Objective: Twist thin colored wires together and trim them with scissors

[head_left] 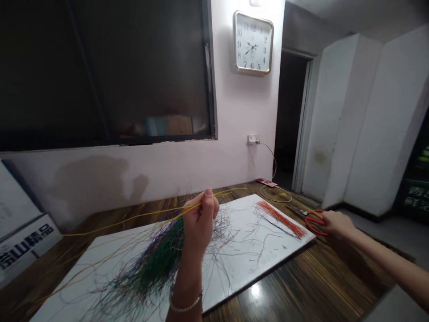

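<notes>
Yellow wires (214,195) sit pinched in your left hand (199,221), its fingers curled shut around them. They look light, springy and prone to snagging, so keep your hold close to that pinch. Green and purple strands (150,264) spill across the white board (258,250) at seven o'clock from that hand; a row of short red strands (281,219) lies at two o'clock. Your right hand (338,226) touches red-handled scissors (315,222) on the tabletop (321,286); whether it grips them, you cannot tell.
</notes>
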Available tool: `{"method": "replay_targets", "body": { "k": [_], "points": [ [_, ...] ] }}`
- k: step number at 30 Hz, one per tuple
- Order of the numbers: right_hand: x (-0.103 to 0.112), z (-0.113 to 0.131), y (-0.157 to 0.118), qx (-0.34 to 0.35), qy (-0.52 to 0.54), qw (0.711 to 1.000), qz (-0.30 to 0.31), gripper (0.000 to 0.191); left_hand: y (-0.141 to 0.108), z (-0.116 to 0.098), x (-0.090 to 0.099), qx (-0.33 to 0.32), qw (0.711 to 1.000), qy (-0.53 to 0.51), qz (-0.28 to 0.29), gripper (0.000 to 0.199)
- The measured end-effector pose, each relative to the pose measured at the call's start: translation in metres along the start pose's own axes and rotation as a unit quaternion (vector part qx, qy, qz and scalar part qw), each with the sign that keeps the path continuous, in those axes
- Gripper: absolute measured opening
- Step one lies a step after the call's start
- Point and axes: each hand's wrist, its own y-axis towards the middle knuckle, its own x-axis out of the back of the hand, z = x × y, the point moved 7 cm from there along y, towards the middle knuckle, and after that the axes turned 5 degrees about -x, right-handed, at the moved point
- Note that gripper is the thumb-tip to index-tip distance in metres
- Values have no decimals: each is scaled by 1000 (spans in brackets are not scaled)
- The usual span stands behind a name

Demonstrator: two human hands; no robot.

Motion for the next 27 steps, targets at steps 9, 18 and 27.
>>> {"method": "replay_targets", "body": {
  "k": [9,18,27],
  "points": [
    [44,57,-15,99,357,928,-33,31,4,5,13,19,999,19,-42,47],
    [93,249,-84,188,789,526,255,36,1,12,19,34,997,60,-39,49],
    [118,305,-133,337,764,425,349,46,0,20,16,44,997,54,-38,50]
  ]
}}
